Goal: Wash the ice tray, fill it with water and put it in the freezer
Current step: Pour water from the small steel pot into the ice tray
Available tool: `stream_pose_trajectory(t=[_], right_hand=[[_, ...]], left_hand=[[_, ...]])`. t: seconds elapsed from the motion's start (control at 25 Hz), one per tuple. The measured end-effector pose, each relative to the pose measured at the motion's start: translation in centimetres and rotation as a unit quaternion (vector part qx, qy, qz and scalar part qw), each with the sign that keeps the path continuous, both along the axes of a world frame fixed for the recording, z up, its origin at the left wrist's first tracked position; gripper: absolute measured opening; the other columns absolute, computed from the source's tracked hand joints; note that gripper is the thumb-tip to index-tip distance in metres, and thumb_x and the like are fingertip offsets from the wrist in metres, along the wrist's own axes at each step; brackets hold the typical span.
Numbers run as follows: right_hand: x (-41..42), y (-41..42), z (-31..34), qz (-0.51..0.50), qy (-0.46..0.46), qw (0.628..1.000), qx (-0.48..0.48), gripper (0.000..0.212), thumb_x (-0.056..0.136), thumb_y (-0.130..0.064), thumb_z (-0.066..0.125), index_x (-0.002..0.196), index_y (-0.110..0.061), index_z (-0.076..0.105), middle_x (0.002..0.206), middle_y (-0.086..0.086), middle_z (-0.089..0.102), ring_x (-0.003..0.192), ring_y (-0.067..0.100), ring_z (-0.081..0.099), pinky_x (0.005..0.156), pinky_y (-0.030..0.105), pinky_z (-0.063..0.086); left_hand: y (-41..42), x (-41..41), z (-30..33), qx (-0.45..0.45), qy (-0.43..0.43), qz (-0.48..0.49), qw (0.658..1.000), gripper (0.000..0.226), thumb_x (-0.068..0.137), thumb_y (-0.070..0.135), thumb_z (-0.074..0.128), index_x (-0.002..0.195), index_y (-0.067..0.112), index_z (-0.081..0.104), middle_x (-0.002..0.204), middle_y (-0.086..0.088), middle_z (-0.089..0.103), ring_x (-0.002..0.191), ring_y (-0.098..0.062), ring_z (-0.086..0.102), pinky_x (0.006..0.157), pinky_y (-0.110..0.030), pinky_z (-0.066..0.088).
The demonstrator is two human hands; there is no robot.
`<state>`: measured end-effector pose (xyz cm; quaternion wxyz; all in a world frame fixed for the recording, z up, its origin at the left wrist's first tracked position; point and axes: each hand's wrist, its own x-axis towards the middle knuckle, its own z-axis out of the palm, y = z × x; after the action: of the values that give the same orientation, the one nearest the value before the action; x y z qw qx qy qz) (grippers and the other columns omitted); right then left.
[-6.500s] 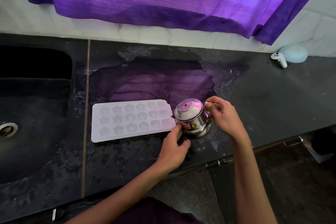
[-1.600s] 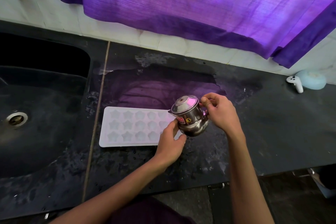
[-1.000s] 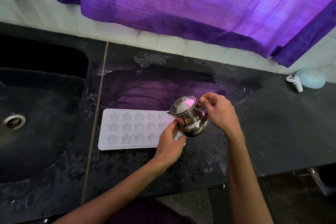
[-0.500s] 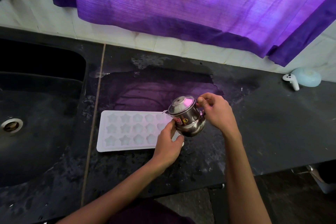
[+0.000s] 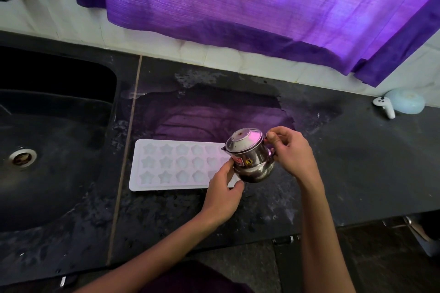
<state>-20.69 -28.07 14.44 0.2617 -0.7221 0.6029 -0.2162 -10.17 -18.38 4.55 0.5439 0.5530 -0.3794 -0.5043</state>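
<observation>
A home kitchen: a dark stone bench (image 5: 357,162) with a built-in sink (image 5: 47,150), white wall tiles (image 5: 214,54), a purple curtain (image 5: 238,7) above.

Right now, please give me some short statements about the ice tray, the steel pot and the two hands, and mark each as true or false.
1. The ice tray lies flat on the dark counter. True.
2. The steel pot stands in the sink. False: it is held above the tray's right end.
3. The right hand holds the pot at its handle side. True.
4. The left hand rests on the drain. False: it touches the pot's lower side.
5. The pot's lid is off. False: it is on.
</observation>
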Motion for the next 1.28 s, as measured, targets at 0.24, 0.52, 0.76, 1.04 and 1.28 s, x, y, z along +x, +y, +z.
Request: stream_pose_trajectory(t=[0.24, 0.52, 0.76, 1.04, 1.28], right_hand=[[0.1, 0.55, -0.12, 0.015, 0.047, 0.999, -0.02, 0.013, 0.094, -0.031, 0.054, 0.085, -0.028, 0.063, 0.084, -0.008, 0.072, 0.079, 0.013, 0.065, 0.079, 0.034, 0.049], [0.31, 0.7, -0.32, 0.021, 0.095, 0.995, -0.022, 0.015, 0.095, -0.032, 0.052, 0.084, -0.029, 0.062, 0.086, -0.011, 0.071, 0.079, 0.012, 0.061, 0.073, 0.026, 0.037], [0.24, 0.66, -0.41, 0.02, 0.1, 0.995, -0.018, 0.017, 0.095, -0.034, 0.052, 0.092, -0.025, 0.066, 0.091, -0.008, 0.073, 0.084, 0.014, 0.064, 0.076, 0.029, 0.043], [0.17, 0.71, -0.44, 0.017, 0.094, 0.995, -0.016, 0.017, 0.095, -0.034, 0.051, 0.092, -0.025, 0.066, 0.091, -0.007, 0.073, 0.085, 0.015, 0.065, 0.08, 0.032, 0.046], [0.18, 0.84, -0.4, 0.016, 0.096, 0.995, -0.018, 0.018, 0.095, -0.035, 0.051, 0.091, -0.026, 0.066, 0.09, -0.009, 0.073, 0.081, 0.014, 0.065, 0.075, 0.028, 0.043]], left_hand=[[0.52, -0.31, -0.24, 0.011, 0.026, -0.004, 1.0, 0.057, 0.088, -0.007, 0.05, 0.138, 0.02, 0.042, 0.125, 0.02, 0.047, 0.12, 0.007, 0.042, 0.09, -0.001, 0.033], [0.79, -0.57, -0.15, 0.033, 0.044, 0.0, 0.999, 0.052, 0.088, -0.007, 0.05, 0.123, 0.031, 0.045, 0.105, 0.033, 0.049, 0.101, 0.017, 0.045, 0.071, 0.006, 0.037], [0.88, -0.78, -0.21, 0.042, 0.049, -0.001, 0.998, 0.05, 0.089, -0.005, 0.051, 0.126, 0.029, 0.045, 0.103, 0.034, 0.049, 0.096, 0.019, 0.046, 0.071, 0.006, 0.037], [0.91, -0.78, -0.04, 0.042, 0.052, -0.004, 0.998, 0.05, 0.089, -0.007, 0.05, 0.127, 0.026, 0.046, 0.104, 0.033, 0.049, 0.097, 0.02, 0.045, 0.073, 0.005, 0.037], [1.0, -0.72, 0.03, 0.04, 0.049, -0.006, 0.998, 0.051, 0.089, -0.006, 0.05, 0.126, 0.028, 0.045, 0.106, 0.032, 0.049, 0.101, 0.016, 0.046, 0.073, 0.005, 0.038]])
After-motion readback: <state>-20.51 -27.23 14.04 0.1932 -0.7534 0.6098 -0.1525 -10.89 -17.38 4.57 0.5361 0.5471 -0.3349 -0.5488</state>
